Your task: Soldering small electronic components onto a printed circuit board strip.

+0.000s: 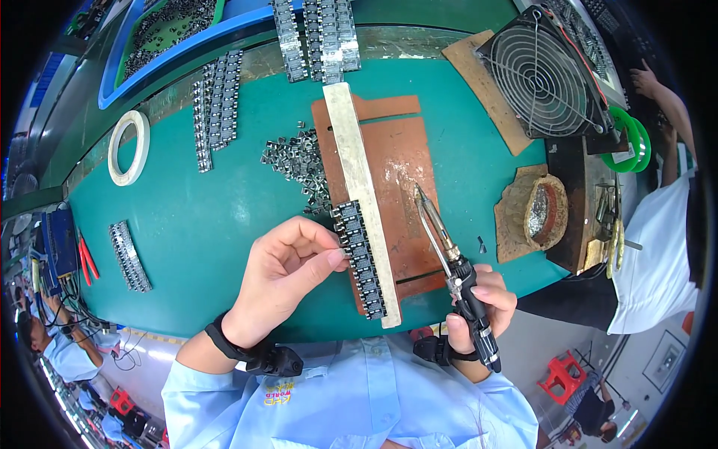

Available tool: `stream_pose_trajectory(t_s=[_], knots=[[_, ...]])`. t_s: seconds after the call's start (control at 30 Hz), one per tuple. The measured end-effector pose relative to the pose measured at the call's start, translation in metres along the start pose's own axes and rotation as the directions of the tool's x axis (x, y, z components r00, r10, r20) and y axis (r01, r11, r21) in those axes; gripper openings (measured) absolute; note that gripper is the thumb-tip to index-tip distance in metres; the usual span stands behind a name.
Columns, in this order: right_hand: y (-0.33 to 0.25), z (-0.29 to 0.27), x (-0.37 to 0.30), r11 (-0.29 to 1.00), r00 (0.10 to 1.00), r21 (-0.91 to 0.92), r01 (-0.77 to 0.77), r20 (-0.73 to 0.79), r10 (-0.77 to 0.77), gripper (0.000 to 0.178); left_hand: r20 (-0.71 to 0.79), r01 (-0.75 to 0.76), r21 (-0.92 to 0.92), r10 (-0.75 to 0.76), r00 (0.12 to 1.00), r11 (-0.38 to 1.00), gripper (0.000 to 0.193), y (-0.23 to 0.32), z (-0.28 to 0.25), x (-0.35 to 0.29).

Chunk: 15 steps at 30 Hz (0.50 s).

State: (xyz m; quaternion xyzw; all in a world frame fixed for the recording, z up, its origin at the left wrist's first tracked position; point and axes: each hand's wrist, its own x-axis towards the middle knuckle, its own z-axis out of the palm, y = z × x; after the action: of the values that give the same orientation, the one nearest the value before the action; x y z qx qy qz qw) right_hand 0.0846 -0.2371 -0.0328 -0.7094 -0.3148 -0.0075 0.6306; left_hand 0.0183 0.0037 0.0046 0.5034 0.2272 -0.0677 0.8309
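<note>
My left hand (280,273) is closed in a pinch at the left edge of a strip of small black circuit boards (361,262). Something tiny may sit between thumb and forefinger, but I cannot make it out. The strip lies along a long pale bar (357,161), which rests slantwise on a brown board (407,161). In my right hand (490,303) is a soldering iron (447,243) with a thin feed tube along its side. Its tip points up and away over the brown board, apart from the strip.
Small metal parts (303,165) are heaped left of the brown board. Further circuit strips (221,105) lie at the back, another (129,254) at left. A tape roll (114,153), red-handled pliers (87,258), a fan (538,75) and a round cup (555,209) surround the green mat (202,224).
</note>
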Motion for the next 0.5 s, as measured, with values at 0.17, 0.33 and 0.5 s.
stream_pose_trajectory(t_s=[0.17,0.33,0.5], knots=[[0.0035,0.003,0.0013,0.997,0.997,0.061,0.055,-0.056,-0.052,0.044,-0.011,-0.022,-0.017,0.022,1.0,1.0,0.008,-0.0022,0.0002,-0.0009],[0.0027,0.0027,0.0016,0.997,0.996,0.057,0.059,-0.071,-0.055,0.043,-0.031,-0.041,0.003,0.041,0.999,0.999,0.007,-0.0033,0.0022,-0.0009],[0.0017,0.0017,0.0019,0.997,0.997,0.044,0.071,-0.042,-0.069,0.045,-0.055,-0.061,0.004,0.061,0.997,0.998,0.007,-0.0053,0.0022,-0.0031]])
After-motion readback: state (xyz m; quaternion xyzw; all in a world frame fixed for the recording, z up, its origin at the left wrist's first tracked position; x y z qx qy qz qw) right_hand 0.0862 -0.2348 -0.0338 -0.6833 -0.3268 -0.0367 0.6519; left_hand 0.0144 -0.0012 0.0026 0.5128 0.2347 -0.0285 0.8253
